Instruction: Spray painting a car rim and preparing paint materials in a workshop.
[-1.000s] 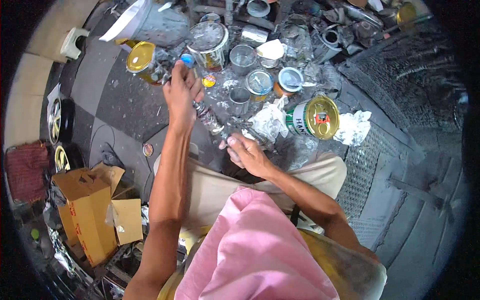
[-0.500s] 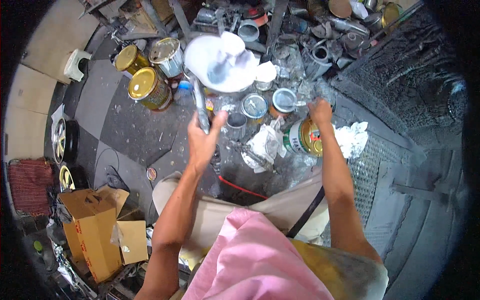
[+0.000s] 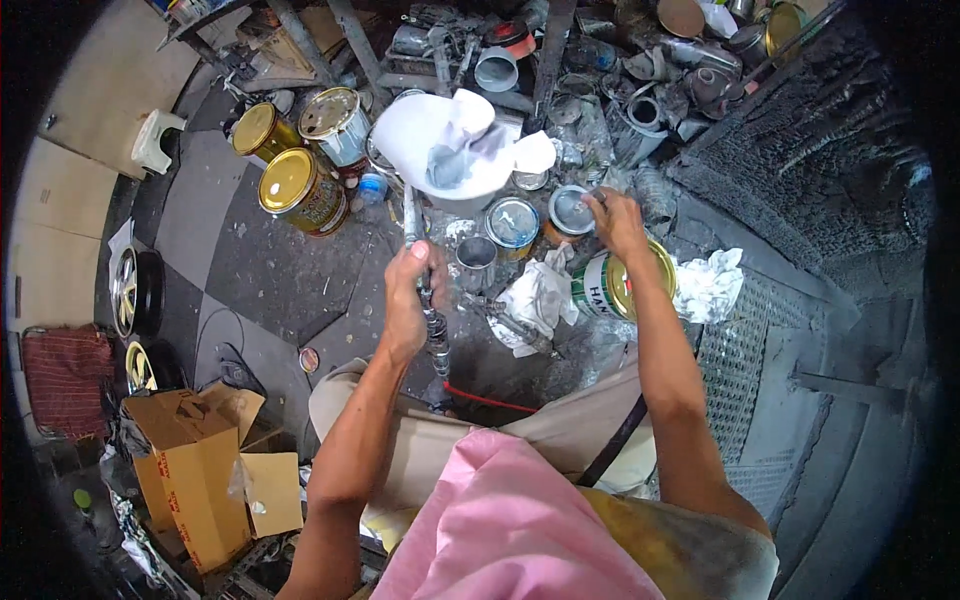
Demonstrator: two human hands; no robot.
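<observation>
My left hand is wrapped round a paint-smeared metal spray gun, whose lower end joins a red hose. Just beyond it stands a white tub with a grey-stained white sheet or cone in it. My right hand has its fingers closed at the right rim of a small paint can holding grey paint. Left of that can are another can of grey paint and a dark grey cup. Under my right forearm a green-and-white tin with a gold lid lies tilted.
Crumpled white cloths flank the tilted tin. Gold-lidded tins stand to the left. Dirty cans and cups crowd the far side by a metal frame. At lower left are a cardboard box and wheel rims.
My left hand has turned, and the spray gun now stands more in line with the hose. My right hand has moved left, from beside the small paint can to its rim.
</observation>
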